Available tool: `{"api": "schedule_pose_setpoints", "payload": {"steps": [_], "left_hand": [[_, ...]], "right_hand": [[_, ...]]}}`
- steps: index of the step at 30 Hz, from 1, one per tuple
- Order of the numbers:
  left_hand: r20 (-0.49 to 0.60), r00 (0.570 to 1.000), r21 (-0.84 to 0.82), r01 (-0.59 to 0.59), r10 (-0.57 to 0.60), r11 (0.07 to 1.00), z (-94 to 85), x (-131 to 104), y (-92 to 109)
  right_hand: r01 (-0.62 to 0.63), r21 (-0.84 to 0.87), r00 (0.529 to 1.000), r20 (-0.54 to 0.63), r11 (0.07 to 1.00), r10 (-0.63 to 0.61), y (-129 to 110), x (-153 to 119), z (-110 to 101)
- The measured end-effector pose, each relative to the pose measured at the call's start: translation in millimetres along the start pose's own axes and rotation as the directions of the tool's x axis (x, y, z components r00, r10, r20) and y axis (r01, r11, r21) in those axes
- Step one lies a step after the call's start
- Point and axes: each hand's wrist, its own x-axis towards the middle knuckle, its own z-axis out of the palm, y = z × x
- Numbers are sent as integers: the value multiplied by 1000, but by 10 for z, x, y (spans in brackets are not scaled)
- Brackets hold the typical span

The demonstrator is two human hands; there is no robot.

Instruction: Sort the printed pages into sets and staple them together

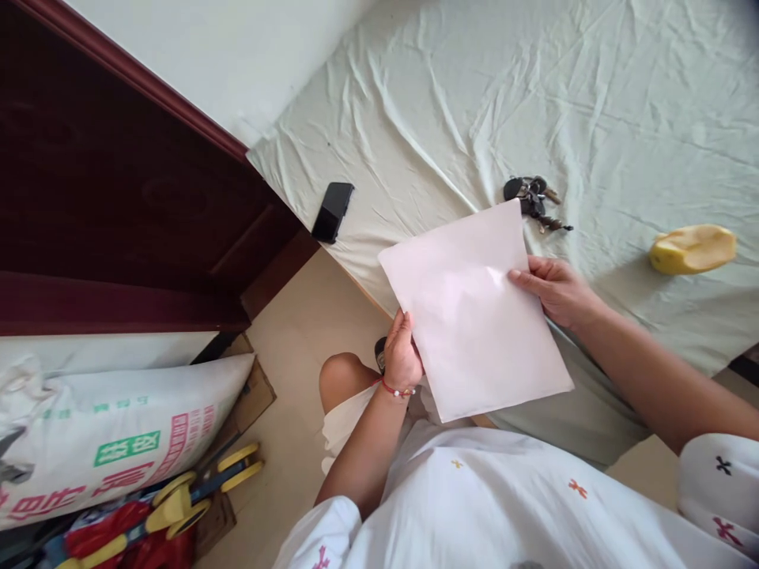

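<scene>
A pale pinkish sheet of paper [474,324] is held up over my lap, near the front edge of the cloth-covered surface. My left hand [403,356] grips its left edge, with the fingers mostly behind the sheet. At the right edge, my right hand [554,288] pinches the paper, thumb on top and the other fingers underneath. Just beyond the sheet's far right corner lies a bunch of keys [534,196]. A black phone [333,212] rests by the surface's left edge, apart from both hands.
A pale green cloth [427,118], wrinkled, covers the surface. A yellow peeled-looking piece of fruit [693,249] sits at the right. On the floor at left are a white printed sack [130,427] and a yellow-wheeled toy [183,502], below a dark red wooden door [118,174].
</scene>
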Motion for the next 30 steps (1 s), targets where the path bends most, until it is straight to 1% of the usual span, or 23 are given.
{"api": "schedule_pose_setpoints", "payload": {"steps": [3,5,6,7,8,9,10,11,12,13,14,15,16,18,21,23,26,28,30], "left_hand": [[74,995,-17,66,-64,998,-8,19,79],[91,990,15,108,-109,994,-10,32,110],[103,988,37,113,-117,993,-8,34,114],[123,986,57,106,-113,993,-4,30,111],[151,983,75,90,-101,993,1,22,100],[185,979,89,68,-84,994,7,9,85],[220,973,101,46,-67,994,12,-7,67],[251,967,112,23,-51,993,16,-23,47],[280,959,122,5,-39,993,19,-40,29],[305,952,132,-9,-32,991,20,-56,12],[325,945,140,-19,-28,990,20,-72,-2],[340,940,147,-25,-27,989,21,-86,-13],[352,936,151,-23,-32,988,23,-100,-19],[364,930,150,-6,-49,989,30,-126,-20],[346,936,139,22,-69,990,48,-160,-11],[320,945,133,26,-68,991,60,-173,-11],[289,956,128,23,-60,991,80,-175,-22],[283,957,132,21,-58,991,97,-171,-29],[289,956,140,17,-57,990,115,-166,-33]], "right_hand": [[-12,-38,998,54,999,14,18,-52,17],[-2,-138,995,102,990,16,38,-72,-19],[37,-218,995,95,975,-16,38,-76,-47],[98,-320,995,56,942,-84,25,-78,-75],[171,-438,981,-4,882,-192,-6,-81,-96],[237,-565,944,-58,791,-325,-56,-84,-103],[285,-685,881,-88,670,-465,-124,-91,-90],[316,-781,809,-75,539,-583,-206,-100,-52],[339,-847,752,-18,410,-659,-297,-110,12],[368,-884,711,68,289,-700,-388,-117,97],[401,-897,686,158,188,-710,-473,-120,200],[433,-895,675,244,107,-696,-543,-114,310],[464,-885,674,324,39,-664,-595,-100,420],[496,-866,692,436,-59,-576,-637,-47,608],[503,-853,727,503,-137,-467,-580,52,757],[510,-846,744,524,-155,-414,-517,100,780],[514,-843,769,535,-158,-351,-454,130,771],[501,-853,782,519,-149,-346,-440,135,764],[497,-857,781,510,-135,-360,-441,140,759]]}}
